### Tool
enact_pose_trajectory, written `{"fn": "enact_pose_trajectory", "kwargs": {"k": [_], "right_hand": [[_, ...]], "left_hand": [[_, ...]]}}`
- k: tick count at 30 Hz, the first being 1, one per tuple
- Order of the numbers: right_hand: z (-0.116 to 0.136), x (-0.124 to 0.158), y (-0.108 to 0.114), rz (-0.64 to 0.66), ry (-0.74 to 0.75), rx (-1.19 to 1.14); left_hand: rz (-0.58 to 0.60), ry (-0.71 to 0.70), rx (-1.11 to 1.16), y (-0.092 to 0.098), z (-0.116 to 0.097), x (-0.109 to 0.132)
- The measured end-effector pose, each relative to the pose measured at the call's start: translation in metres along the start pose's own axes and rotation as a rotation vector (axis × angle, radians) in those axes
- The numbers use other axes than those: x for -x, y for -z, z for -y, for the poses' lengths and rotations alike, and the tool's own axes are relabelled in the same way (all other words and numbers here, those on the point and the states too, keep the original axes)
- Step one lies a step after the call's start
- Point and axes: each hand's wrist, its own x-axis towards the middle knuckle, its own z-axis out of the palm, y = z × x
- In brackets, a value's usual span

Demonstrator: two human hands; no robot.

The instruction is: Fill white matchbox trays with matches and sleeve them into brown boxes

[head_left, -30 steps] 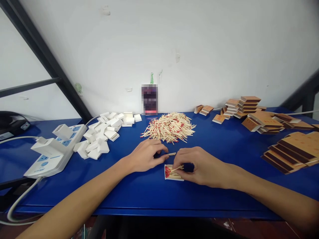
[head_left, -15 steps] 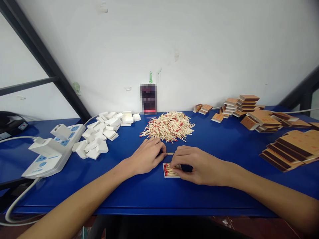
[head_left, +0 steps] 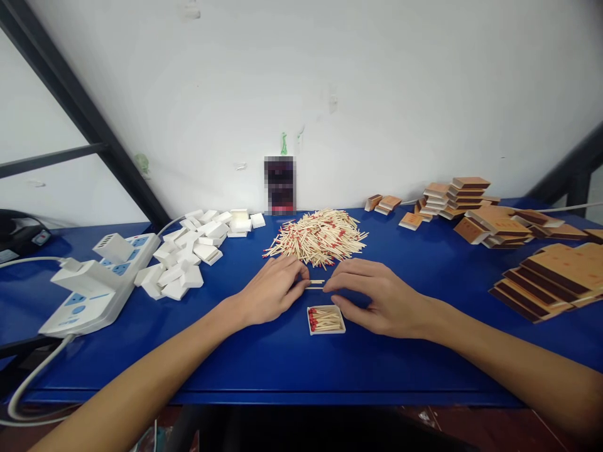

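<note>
Far left: power strip [head_left: 89, 289] with its cable running off the worktop [head_left: 282, 367] edge, well clear of the hands.

Next, a loose pile of empty white trays [head_left: 186, 254], within the left arm's reach. They look dumped as stock, not sorted.

Left hand [head_left: 271, 292]: palm down, heel on the worktop, thumb and forefinger pinched on the left end of a few sticks [head_left: 315, 284]. The sticks lie level and just off the surface, spanning the gap between the two hands. Held by both ends like this they stay parallel, probably so that the heads line up.

Just in front of the sticks, one open tray [head_left: 326, 319] lies flat, partly filled, red heads all to the left. It sits between the wrists and touches neither hand.

Behind the hands, near the wall, the heap [head_left: 318, 237] of loose matches lies jumbled, a short reach away. A blurred card [head_left: 280, 185] stands against the wall behind it.

Right hand [head_left: 377, 298]: palm down, fingers curled, fingertips closed on the right end of the sticks.

Far right: brown sleeves in stacks [head_left: 471, 204] and a fanned row [head_left: 551, 279], set well apart from the loose matches.
</note>
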Motion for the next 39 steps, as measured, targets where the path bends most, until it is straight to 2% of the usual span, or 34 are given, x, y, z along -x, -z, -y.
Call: {"fn": "enact_pose_trajectory", "kwargs": {"k": [3, 7, 9, 11, 15, 19, 21, 26, 30, 35, 39], "right_hand": [[-0.001, 0.0, 0.003, -0.031, 0.006, 0.02], [0.001, 0.001, 0.006, -0.118, 0.01, 0.018], [0.001, 0.001, 0.005, -0.097, 0.025, 0.022], [0.0, 0.002, 0.004, -0.013, 0.028, 0.021], [0.0, 0.003, 0.002, 0.198, -0.001, 0.006], [0.001, 0.003, 0.001, 0.314, -0.037, 0.004], [0.0, 0.003, -0.001, 0.353, -0.052, 0.009], [0.0, 0.003, -0.002, 0.373, -0.121, 0.018], [0.006, 0.003, -0.004, 0.389, -0.091, 0.035], [0.009, 0.003, -0.008, 0.392, -0.025, 0.06], [0.006, 0.003, -0.007, 0.366, -0.053, 0.127]], "left_hand": [[-0.002, -0.043, 0.088, 0.008, -0.01, 0.003], [0.076, -0.085, 0.112, 0.01, -0.026, 0.007], [0.088, -0.09, 0.08, 0.007, -0.031, 0.008], [0.075, -0.09, 0.063, 0.002, -0.033, 0.008], [0.004, -0.09, 0.08, -0.002, -0.027, 0.006], [-0.076, -0.056, 0.045, -0.003, -0.014, 0.003], [-0.072, -0.025, -0.003, -0.003, -0.008, 0.002], [0.009, 0.008, -0.052, -0.004, -0.002, 0.001], [0.031, -0.013, -0.056, -0.005, -0.001, 0.001], [0.008, -0.005, -0.047, -0.006, 0.002, 0.001], [-0.031, 0.001, 0.033, -0.001, 0.001, 0.001]]}}
